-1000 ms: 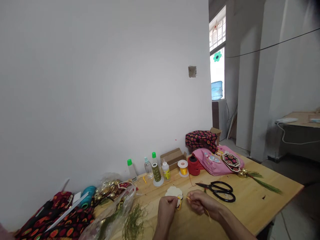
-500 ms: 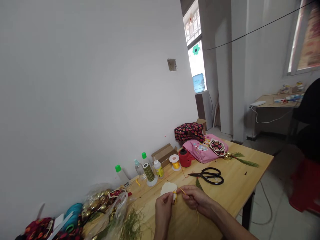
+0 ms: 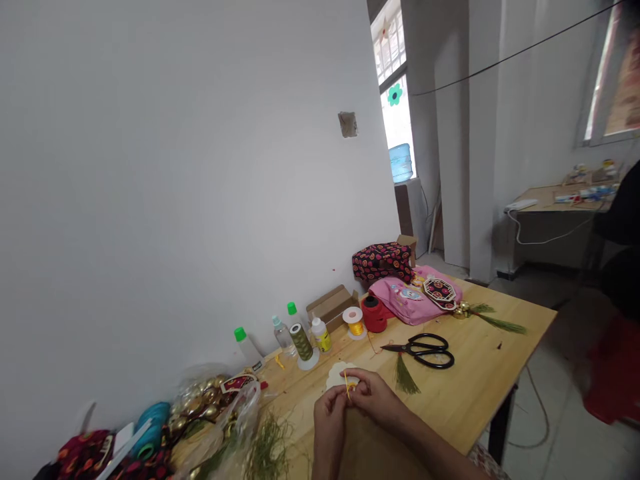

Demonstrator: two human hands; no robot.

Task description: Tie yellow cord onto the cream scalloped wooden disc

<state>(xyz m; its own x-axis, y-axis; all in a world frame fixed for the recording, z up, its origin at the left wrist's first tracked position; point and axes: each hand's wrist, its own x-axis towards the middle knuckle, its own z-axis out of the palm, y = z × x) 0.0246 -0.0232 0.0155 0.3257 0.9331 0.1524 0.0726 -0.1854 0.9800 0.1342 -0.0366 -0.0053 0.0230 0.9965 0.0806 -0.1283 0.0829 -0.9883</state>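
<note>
My left hand [image 3: 329, 413] and my right hand [image 3: 373, 395] meet low in the middle of the view, over a wooden table [image 3: 465, 393]. Both are pinched on a thin yellow cord [image 3: 347, 385] that sticks up between the fingertips. Just behind the fingers lies a cream scalloped piece [image 3: 336, 373]. A small green tassel [image 3: 403, 379] lies to the right of my right hand, and black scissors [image 3: 427, 351] lie beyond it.
Along the wall stand green-capped bottles [image 3: 246, 347], an olive thread cone [image 3: 303, 343], a yellow cord spool [image 3: 355, 322], a red spool [image 3: 373, 315] and a cardboard box [image 3: 331, 304]. Pink and patterned cloth [image 3: 407, 300] lie at the far end. A bag of gold bells [image 3: 210, 400] sits left.
My hands have drawn close together and the yellow cord now stands short between the fingertips. The green tassel has come into sight beside my right hand. The view has swung right.
</note>
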